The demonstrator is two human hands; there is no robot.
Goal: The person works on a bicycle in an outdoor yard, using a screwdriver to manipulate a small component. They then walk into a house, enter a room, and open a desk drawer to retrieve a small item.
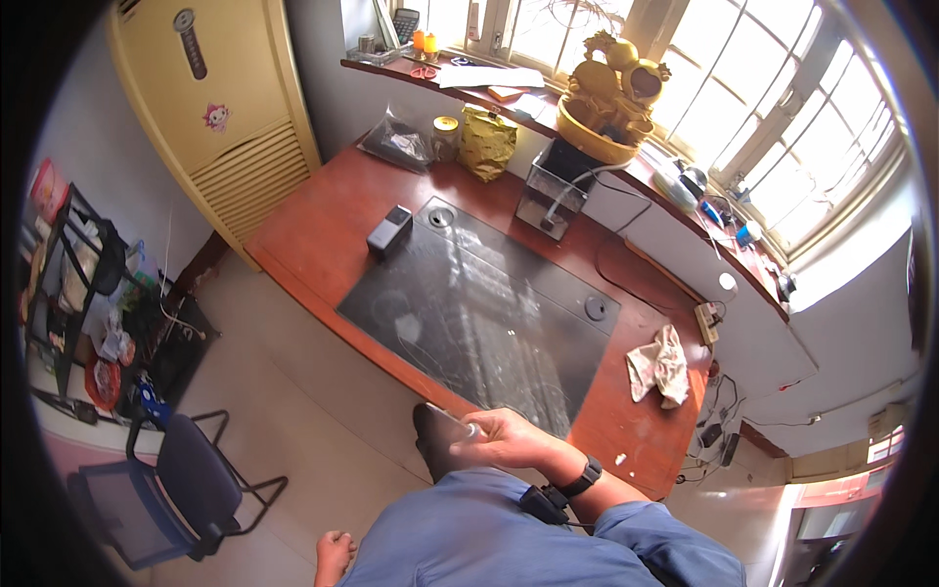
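Observation:
My right hand (501, 439) is closed around a slim pale stick-like tool (448, 420) at the table's near edge. The tool's thin end points up and left, and its exact kind does not show. Low at the left of my body, my left hand (335, 554) hangs with curled fingers and nothing visible in it. In front of me is a wooden table (303, 220) with a dark, dusty and scratched inset panel (469, 323). A small grey-black box (390, 231) stands at the panel's left edge.
At the table's back are a plastic bag (399, 142), a can (445, 139), a gold bag (488, 144) and a clear tank (551, 201). A crumpled cloth (660, 368) lies right. A chair (196, 479) and a cluttered rack (73, 284) stand left. Cables (719, 411) hang right.

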